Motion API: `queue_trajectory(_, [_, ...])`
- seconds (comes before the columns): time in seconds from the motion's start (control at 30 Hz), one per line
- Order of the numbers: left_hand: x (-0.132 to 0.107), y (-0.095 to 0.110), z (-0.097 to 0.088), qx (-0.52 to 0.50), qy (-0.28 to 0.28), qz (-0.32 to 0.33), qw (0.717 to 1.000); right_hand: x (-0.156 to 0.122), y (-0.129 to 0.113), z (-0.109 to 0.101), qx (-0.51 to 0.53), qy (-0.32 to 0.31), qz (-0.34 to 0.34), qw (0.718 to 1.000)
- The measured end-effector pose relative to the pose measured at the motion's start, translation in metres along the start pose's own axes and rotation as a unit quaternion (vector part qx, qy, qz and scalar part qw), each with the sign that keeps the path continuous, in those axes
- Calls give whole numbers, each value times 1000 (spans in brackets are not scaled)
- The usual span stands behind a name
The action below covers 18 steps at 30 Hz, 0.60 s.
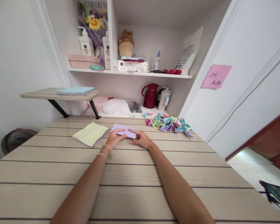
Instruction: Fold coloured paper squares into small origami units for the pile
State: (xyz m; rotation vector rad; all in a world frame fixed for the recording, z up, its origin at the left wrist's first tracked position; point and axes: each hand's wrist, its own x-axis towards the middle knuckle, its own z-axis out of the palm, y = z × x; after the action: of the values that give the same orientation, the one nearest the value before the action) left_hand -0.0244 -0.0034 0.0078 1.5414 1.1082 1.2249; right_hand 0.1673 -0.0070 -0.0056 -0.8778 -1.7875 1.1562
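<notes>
A lilac sheet of paper (123, 129) lies folded on the wooden table (140, 174), far from me. My left hand (114, 137) pinches its near left edge with thumb and fingers. My right hand (141, 138) presses down on the right end of the same sheet, fingers curled onto it. A stack of coloured paper with a pale yellow top sheet (91, 134) lies just left of my left hand. A heap of small folded paper pieces (170, 123) in pink, teal, green and purple sits to the right of the sheet.
A small raised shelf (58, 94) with a blue paper stack stands at the back left. Behind the table are a red jug (150, 95), a mug, a plastic bag. A wall shelf above holds bottles, a box and a plush toy. A pink note (216, 76) is stuck on the right wall.
</notes>
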Motion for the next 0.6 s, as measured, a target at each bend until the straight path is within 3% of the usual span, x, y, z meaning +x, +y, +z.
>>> queue_trajectory(0.1, [-1,0,-1,8,-4,-6,1000,0,-1,-1,-11,30,-14,999])
queue_trajectory(0.23, [-3,-1,1,33,-44,-6,998,2,2,-3,4,118,-18,993])
queue_trajectory(0.33, [-2,-4,3,38,-37,8,999,3,5,-3,42,168,-4,985])
queue_trajectory(0.6, [-1,-9,5,-53,-45,27,997,5,8,-4,143,155,17,977])
